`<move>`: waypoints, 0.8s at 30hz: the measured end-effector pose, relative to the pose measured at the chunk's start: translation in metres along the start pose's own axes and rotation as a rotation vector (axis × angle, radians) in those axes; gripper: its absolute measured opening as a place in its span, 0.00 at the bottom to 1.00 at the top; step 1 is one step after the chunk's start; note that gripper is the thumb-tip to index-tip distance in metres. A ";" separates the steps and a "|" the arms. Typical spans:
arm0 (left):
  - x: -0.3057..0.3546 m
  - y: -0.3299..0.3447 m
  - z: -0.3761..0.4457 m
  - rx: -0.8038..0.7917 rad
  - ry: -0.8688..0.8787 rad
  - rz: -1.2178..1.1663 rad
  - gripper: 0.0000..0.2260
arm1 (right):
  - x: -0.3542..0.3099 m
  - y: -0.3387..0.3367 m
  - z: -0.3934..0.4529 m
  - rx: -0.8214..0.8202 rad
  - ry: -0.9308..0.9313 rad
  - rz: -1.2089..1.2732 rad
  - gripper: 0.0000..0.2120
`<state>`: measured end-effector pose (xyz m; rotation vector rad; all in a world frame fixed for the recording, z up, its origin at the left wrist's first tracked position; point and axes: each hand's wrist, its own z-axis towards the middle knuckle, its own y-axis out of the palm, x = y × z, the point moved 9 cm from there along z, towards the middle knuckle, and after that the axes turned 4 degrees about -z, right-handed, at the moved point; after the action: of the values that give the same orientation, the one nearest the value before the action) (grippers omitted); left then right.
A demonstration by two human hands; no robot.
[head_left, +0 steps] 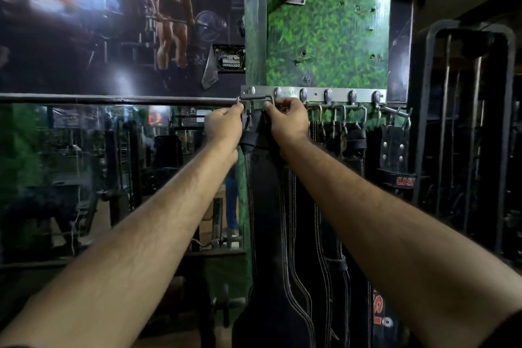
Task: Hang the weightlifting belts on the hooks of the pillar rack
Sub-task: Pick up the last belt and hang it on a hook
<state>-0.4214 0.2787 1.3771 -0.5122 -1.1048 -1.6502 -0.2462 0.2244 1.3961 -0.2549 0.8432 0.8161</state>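
Red letters "US", cut off by neighbouring gear, on a hanging belt (402,180); other red print lower down unreadable.

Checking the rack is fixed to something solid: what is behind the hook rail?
The hook rail is mounted on a pillar clad in grass-print covering. Both hands and the belt they hold cover the pillar below the rail's left part.

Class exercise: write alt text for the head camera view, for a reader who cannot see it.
Both hands, left hand and right hand, grip the metal buckle of a black belt, holding it at the hook rail on a green pillar. More belts hang on hooks to the right.
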 end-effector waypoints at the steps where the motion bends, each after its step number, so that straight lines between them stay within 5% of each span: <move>1: -0.003 -0.001 0.004 0.023 -0.001 0.004 0.11 | 0.002 0.004 0.001 0.015 0.008 -0.035 0.11; 10: -0.031 -0.008 0.016 -0.030 -0.092 0.028 0.07 | 0.010 0.010 -0.015 0.040 0.003 -0.264 0.09; 16: -0.081 -0.024 -0.029 -0.268 -0.254 -0.147 0.15 | 0.038 0.001 -0.059 -0.001 -0.094 -0.045 0.12; 20: -0.122 -0.047 -0.054 -0.309 -0.247 -0.048 0.19 | 0.084 0.003 -0.093 -0.136 -0.045 0.001 0.17; 22: -0.146 -0.060 -0.067 -0.307 -0.264 0.046 0.24 | 0.111 0.003 -0.111 -0.203 -0.007 -0.063 0.11; 24: -0.172 -0.078 -0.083 -0.301 -0.262 0.149 0.18 | 0.143 0.000 -0.134 -0.286 0.051 -0.124 0.08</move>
<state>-0.4129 0.3001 1.1721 -1.0056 -0.9799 -1.6573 -0.2656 0.2347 1.2012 -0.5774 0.7484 0.8156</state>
